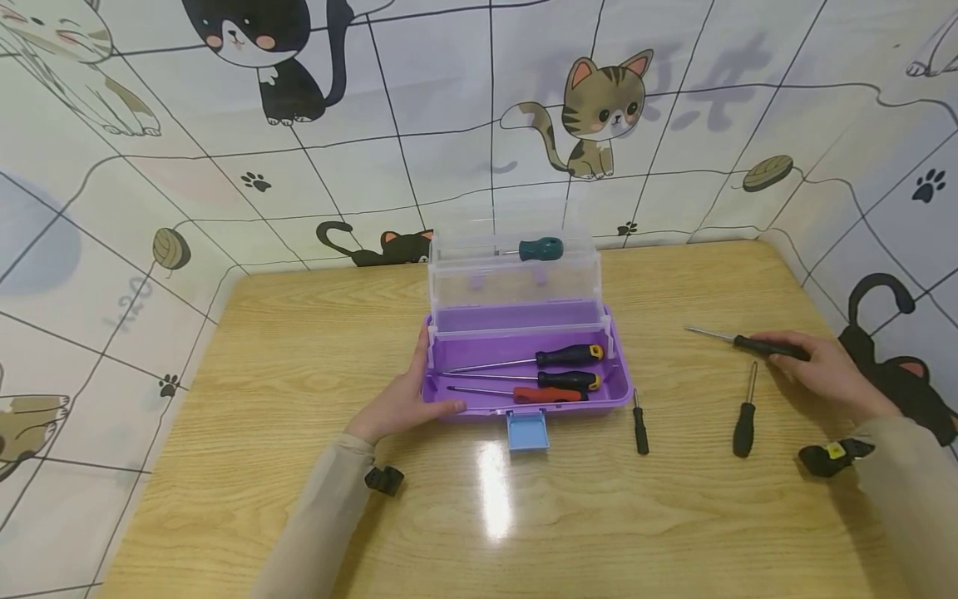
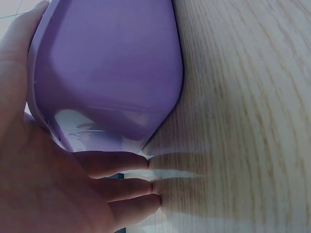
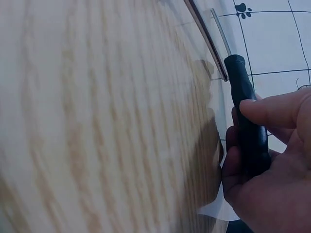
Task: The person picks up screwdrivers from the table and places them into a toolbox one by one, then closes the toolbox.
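A purple toolbox (image 1: 621, 398) with a clear fold-out upper tray stands open mid-table. In its bottom lie two black-and-yellow screwdrivers (image 1: 569, 355) and a red-handled one (image 1: 546, 394); a teal-handled screwdriver (image 1: 540, 248) lies in the clear tray. My left hand (image 1: 407, 399) rests flat against the box's left front corner (image 2: 112, 73), fingers straight. My right hand (image 1: 816, 366) grips a black-handled screwdriver (image 1: 756, 344) at the right of the table; its handle (image 3: 248, 126) sits between thumb and curled fingers.
Two more black screwdrivers lie loose on the wooden table (image 1: 299, 349): a small one (image 1: 639, 424) by the box and a larger one (image 1: 744, 416) further right. A blue latch (image 1: 527, 431) hangs from the box front. Cat-patterned walls enclose three sides.
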`<state>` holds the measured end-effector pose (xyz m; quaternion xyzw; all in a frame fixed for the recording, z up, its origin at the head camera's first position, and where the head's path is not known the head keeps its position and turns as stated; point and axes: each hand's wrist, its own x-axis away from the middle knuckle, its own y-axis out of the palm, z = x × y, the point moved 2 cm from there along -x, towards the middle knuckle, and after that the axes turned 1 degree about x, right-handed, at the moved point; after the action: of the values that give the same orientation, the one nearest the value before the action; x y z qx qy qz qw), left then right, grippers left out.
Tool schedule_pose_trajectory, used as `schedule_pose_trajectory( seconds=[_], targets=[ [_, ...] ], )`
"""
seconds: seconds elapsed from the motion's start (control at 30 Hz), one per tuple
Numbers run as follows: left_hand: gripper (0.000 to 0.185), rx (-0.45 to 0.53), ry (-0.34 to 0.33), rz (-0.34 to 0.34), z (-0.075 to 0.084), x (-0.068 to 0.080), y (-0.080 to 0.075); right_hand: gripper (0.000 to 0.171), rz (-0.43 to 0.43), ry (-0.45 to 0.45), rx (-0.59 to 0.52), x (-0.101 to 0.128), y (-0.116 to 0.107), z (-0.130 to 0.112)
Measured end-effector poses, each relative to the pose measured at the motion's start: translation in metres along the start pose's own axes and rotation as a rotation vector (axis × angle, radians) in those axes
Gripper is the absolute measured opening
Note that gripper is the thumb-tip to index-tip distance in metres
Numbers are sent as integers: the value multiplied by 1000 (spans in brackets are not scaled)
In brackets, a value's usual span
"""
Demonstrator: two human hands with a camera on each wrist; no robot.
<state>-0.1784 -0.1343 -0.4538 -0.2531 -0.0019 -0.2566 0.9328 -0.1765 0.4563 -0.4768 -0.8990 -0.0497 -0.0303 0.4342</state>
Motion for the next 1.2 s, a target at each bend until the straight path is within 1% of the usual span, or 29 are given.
schedule_pose_trajectory(
  seconds=[0.13,0.27,0.37,0.53,0.63,0.73,0.93,1.0,1.2],
  targets=[
    [126,10,10,1,0,0,0,31,16,-12,-91,1,-1,1],
    [126,18,17,1,-1,0,1,32,23,-12,-147,2,-1,0],
    [126,18,20,3,0,0,0,33,24,-2,-139,2,0,-2],
    [126,6,6,2,0,1,0,42,14,33,-27,1,2,-10],
    [126,-9,-8,2,0,1,0,47,-7,54,6,1,2,-17],
    [126,-10,-12,4,0,1,0,49,-32,68,-32,2,3,-23],
    [125,9,-6,7,1,1,0,50,-32,75,-132,6,5,-35],
    [125,14,-1,6,1,1,0,49,-20,62,-159,6,6,-38],
    [126,19,0,4,2,1,0,42,20,-3,-185,4,9,-46]
  ],
)
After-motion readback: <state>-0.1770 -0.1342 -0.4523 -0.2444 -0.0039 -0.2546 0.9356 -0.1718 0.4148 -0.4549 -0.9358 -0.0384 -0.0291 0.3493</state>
